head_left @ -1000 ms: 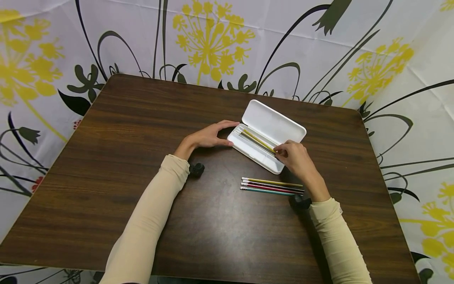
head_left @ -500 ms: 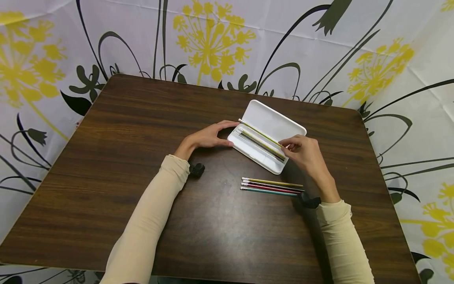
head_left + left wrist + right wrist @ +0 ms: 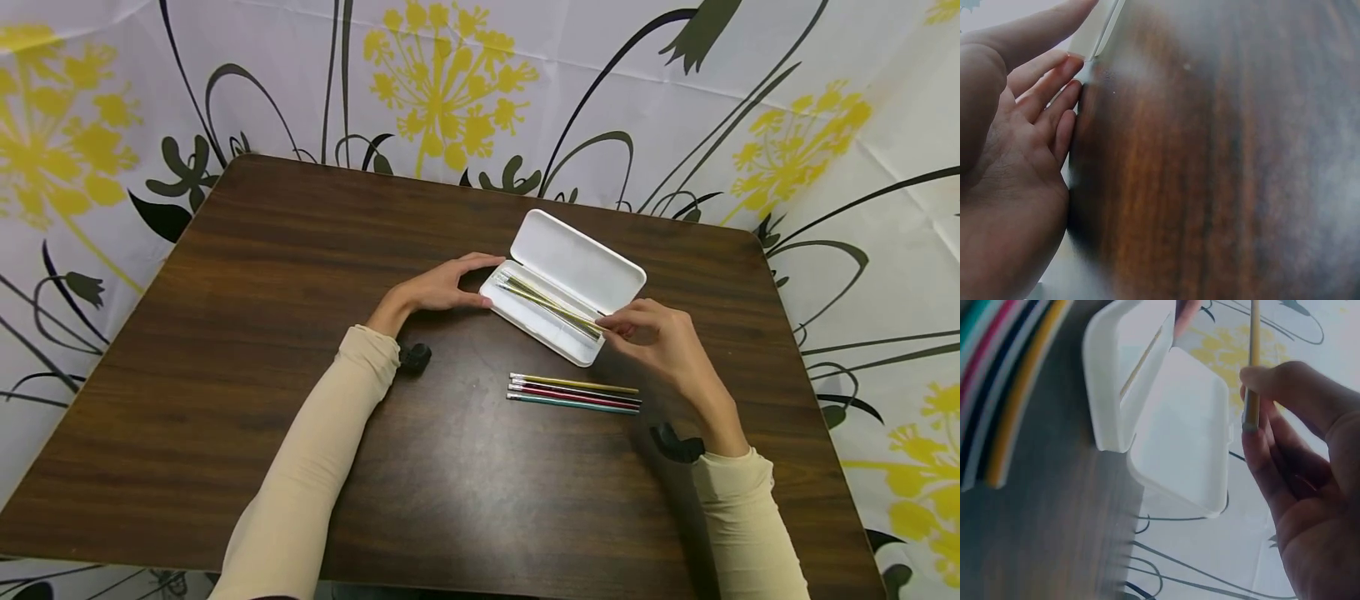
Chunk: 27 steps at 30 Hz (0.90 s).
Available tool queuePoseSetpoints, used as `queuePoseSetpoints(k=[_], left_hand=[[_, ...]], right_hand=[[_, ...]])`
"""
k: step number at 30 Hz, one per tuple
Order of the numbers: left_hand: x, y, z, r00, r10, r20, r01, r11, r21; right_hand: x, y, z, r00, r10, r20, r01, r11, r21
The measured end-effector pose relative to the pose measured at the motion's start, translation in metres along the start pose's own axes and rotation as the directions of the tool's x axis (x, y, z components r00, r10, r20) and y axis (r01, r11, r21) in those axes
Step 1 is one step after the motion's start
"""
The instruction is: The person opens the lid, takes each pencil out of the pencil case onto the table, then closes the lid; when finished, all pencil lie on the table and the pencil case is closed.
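A white pencil case point(image 3: 577, 258) lies with its lid raised, several pencils in its lower half. My left hand point(image 3: 442, 286) holds the case's left end, thumb at the near corner and fingers at the far one. Between thumb and fingertips my right hand point(image 3: 663, 333) pinches one end of a gold-yellow pencil point(image 3: 1255, 337), over the right end of the case. In the head view this pencil slants across those inside. The right wrist view shows a thin pencil point(image 3: 1144, 359) within the case. My left palm point(image 3: 1016, 162) faces the left wrist camera.
Several pencils lie side by side in front of the case: a gold one point(image 3: 573, 384), a dark one, a red one point(image 3: 573, 395) and a teal one point(image 3: 573, 404). The brown wood-grain table point(image 3: 300, 250) meets a flower-patterned cloth point(image 3: 450, 83) behind.
My right hand lifted the yellow pencil from the case toward the lid, then brought it down and rightward over the lower half. My left hand stays at the case's left end.
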State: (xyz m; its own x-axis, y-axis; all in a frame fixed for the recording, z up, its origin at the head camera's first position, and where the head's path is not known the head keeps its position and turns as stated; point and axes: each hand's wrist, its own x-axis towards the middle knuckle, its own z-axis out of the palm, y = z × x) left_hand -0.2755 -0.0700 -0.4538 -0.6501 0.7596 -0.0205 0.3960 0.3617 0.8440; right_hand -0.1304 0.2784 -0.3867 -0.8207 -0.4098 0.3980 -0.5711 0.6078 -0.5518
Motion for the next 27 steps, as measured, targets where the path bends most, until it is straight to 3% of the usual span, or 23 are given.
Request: queuePoseSetpoints(k=[8, 19, 27], left_hand=[[0.001, 0.002, -0.002, 1.000, 0.012, -0.008, -0.012, 1.000, -0.010], [0.001, 0.000, 0.002, 1.000, -0.004, -0.006, 0.004, 1.000, -0.018], [0.001, 0.002, 0.000, 1.000, 0.026, -0.007, -0.026, 1.000, -0.015]], right_hand=[[-0.036, -0.012, 0.000, 0.996, -0.012, 0.085, 0.012, 1.000, -0.002], [-0.069, -0.009, 0.008, 0.989, 0.051, 0.141, -0.049, 0.999, -0.014], [-0.094, -0.002, 0.012, 0.982, 0.006, 0.187, -0.004, 1.000, -0.009]])
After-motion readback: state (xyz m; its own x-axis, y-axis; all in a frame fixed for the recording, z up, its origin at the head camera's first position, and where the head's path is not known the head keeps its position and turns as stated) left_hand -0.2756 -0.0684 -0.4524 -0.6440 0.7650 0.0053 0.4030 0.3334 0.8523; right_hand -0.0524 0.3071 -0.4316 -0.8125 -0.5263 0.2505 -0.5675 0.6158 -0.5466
